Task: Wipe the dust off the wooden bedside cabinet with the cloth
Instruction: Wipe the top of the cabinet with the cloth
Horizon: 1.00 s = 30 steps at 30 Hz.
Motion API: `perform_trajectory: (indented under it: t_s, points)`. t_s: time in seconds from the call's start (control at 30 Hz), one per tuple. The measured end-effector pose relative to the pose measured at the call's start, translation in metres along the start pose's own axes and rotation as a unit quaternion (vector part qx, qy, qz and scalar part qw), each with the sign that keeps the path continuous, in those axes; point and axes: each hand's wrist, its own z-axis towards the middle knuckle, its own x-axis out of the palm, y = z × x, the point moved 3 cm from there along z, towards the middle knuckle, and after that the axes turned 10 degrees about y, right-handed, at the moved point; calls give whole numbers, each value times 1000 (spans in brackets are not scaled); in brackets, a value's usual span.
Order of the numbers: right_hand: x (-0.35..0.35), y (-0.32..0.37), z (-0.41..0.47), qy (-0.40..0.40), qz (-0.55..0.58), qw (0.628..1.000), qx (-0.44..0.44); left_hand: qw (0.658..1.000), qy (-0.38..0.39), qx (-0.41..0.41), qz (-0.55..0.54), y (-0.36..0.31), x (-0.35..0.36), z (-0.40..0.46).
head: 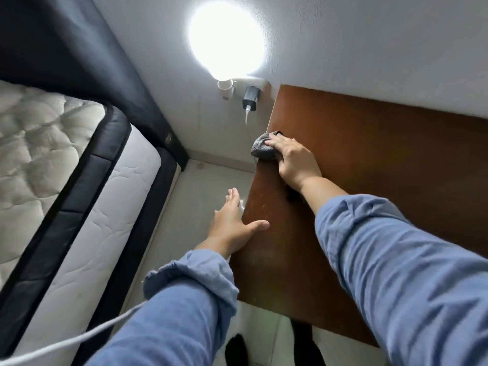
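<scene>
The wooden bedside cabinet [375, 165] shows its flat brown top, with pale dust marks near its left edge. A bunched grey cloth [261, 149] lies on the top's far left edge. My right hand [295, 161] presses down on the cloth and grips it. My left hand [235, 223] is open with fingers spread; it rests against the cabinet's left edge, thumb over the top. Both arms wear blue sleeves.
A bed with a white mattress [47, 159] and black frame stands at the left, with a narrow strip of floor [195, 196] between it and the cabinet. On the wall behind are a bright plug-in light [227, 40], a black charger [250, 97] and a white cable.
</scene>
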Motion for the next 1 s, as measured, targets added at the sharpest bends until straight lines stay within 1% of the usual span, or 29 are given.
perform_trajectory:
  t_s: [0.1,0.17,0.23,0.3,0.43,0.6,0.7,0.77,0.87,0.93,1.0]
  points:
    - [-2,4,0,13,4,999,31,999,26,-25,20,31,5,-21]
    - [2,13,-8,4,22,998,57,1000,10,-21,13,44,8,-29]
    - [13,27,-30,-29,47,996,67,1000,-8,-3,21,49,8,-31]
    - [31,46,-62,-50,66,995,55,1000,-5,6,30,48,7,-29]
    - [62,77,-122,-49,67,996,25,1000,0,11,20,48,7,-27]
    - [70,85,-134,-41,60,996,42,999,-30,32,7,49,14,-42]
    - [65,86,-131,-50,50,997,37,997,-13,60,36,59,25,-67]
    - [64,88,-133,-44,46,997,43,996,6,59,64,72,32,-86]
    - [64,90,-134,-30,31,998,50,989,29,54,137,93,39,-104]
    - [65,91,-134,-22,22,998,51,985,12,45,166,102,40,-106]
    - [64,91,-134,-18,15,998,50,984,-46,43,169,105,38,-103]
